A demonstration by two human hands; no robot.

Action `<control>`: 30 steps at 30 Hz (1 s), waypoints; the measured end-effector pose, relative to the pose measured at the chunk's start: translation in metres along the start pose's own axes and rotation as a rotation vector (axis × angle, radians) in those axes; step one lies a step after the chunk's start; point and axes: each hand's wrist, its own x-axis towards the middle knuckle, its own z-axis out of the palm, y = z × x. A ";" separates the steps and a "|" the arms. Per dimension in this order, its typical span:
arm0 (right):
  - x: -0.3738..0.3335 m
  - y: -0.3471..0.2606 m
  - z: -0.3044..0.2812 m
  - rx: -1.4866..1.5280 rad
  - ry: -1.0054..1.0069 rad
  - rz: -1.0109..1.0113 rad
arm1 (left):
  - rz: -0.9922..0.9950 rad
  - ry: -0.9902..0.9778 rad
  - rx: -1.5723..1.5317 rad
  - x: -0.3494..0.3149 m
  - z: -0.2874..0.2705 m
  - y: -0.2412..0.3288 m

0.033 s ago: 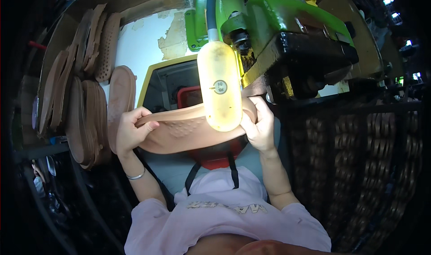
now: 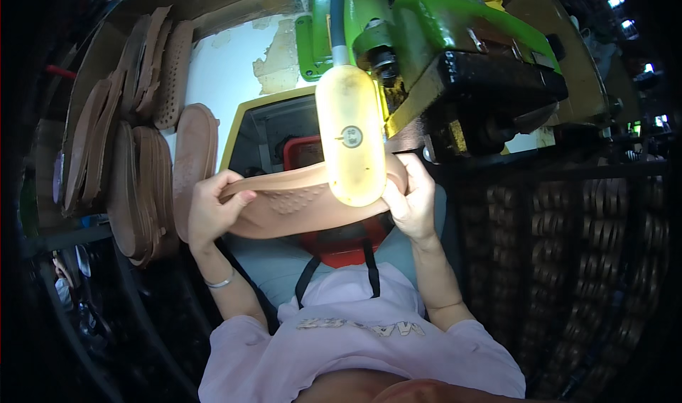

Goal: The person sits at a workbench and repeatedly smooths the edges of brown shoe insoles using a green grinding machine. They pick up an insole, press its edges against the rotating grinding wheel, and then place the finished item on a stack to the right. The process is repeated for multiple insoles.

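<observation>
The left hand (image 2: 213, 210) and right hand (image 2: 414, 203), both closed, grip opposite ends of a brown shoe sole (image 2: 284, 215).

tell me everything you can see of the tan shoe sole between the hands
The long, tan, rubbery-looking shoe sole has a raised edge and a patch of small bumps. It is held crosswise, tilted, curved, its left end in the bare left hand, its right in the bare right hand. A yellow oblong lamp hides part.

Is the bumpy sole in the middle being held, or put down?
Held: the left hand pinches one end of the sole, and the right hand pinches the other.
</observation>
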 end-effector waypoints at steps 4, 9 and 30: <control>-0.008 0.001 -0.020 -0.007 0.037 -0.072 | 0.373 0.151 0.399 0.007 0.050 0.056; -0.006 -0.007 -0.063 0.102 0.144 -0.001 | 0.364 0.125 0.148 0.036 0.096 0.074; 0.000 -0.030 -0.001 0.337 -0.006 0.115 | -0.054 -0.049 -0.147 0.024 0.048 0.042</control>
